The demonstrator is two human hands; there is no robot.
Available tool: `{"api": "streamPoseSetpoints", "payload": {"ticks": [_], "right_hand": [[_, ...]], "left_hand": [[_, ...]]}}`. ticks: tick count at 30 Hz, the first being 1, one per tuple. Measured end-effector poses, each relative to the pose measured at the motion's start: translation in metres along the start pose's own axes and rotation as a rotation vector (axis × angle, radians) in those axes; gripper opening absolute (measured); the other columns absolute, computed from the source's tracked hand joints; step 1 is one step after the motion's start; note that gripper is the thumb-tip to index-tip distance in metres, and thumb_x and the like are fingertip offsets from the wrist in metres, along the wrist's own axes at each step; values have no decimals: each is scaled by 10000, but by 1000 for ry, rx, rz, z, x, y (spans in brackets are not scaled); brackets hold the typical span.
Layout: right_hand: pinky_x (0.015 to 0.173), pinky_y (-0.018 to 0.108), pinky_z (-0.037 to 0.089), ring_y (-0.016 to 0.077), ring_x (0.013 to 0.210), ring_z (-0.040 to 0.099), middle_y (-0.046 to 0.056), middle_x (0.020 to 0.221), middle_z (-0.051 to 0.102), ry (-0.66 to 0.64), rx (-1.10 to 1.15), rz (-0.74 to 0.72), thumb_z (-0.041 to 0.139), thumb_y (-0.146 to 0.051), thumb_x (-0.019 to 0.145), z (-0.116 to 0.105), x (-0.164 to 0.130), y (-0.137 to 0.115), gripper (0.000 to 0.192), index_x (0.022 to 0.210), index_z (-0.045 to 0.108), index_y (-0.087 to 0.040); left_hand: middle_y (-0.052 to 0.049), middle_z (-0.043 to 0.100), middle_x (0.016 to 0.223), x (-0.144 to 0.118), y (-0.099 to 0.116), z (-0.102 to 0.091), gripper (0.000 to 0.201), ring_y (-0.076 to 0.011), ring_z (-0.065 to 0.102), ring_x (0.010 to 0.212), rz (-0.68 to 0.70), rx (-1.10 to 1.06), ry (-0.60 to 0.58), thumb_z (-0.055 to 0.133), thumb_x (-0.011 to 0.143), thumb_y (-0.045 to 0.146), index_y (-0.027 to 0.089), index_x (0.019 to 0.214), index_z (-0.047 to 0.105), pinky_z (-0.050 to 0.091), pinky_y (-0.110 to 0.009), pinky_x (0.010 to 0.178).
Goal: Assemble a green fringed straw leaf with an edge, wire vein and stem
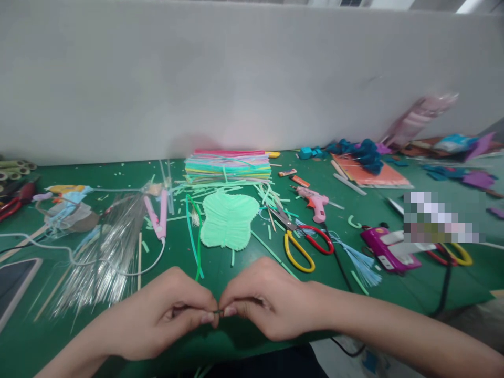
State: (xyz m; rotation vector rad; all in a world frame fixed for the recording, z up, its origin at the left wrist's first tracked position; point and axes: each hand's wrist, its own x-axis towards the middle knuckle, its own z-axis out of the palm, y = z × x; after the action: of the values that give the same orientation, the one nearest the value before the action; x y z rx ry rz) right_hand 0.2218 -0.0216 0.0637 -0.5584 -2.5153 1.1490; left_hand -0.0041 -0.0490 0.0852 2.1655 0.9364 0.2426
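Note:
My left hand [169, 315] and my right hand [268, 304] meet above the front of the green table. Both are closed in a pinch, thumb against fingers, on one short, thin green piece [217, 312]. The fingers hide most of it, and its exact kind does not show. Just beyond them lies a pale green leaf shape [228, 220] with a ribbed, pipe-cleaner-like surface and a short stem. To its left rests a bent green strip [198, 247]. Scissors [299, 252] with one yellow and one red handle lie open beyond my right hand.
Coloured pipe-cleaner-like strips [228, 167] are bundled by the grey partition [236, 79]. A pink glue gun [317, 202], magenta device [389, 249] and blue tassel [360, 260] lie right. A pink corded tool [159, 215], clear filaments [110, 252] and a phone-like slab [18, 283] lie left.

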Motion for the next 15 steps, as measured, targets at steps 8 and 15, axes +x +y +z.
{"api": "streamPoseSetpoints", "payload": {"ticks": [8,15], "right_hand": [[520,154,391,61,547,476,-33,604,507,-125,773,155,541,-147,866,4,4,-6,118,835,645,-103],[436,136,342,41,454,458,-48,534,524,-193,992,186,681,-307,806,3,13,0,241,702,566,-121]], "left_hand": [[-35,556,466,-1,-23,19,587,-140,473,425,6,-343,-166,325,877,647,264,789,762,378,-262,446],[-62,522,378,-2,-29,31,712,-141,478,365,50,-281,-2,238,858,696,256,600,735,406,-269,427]]}}
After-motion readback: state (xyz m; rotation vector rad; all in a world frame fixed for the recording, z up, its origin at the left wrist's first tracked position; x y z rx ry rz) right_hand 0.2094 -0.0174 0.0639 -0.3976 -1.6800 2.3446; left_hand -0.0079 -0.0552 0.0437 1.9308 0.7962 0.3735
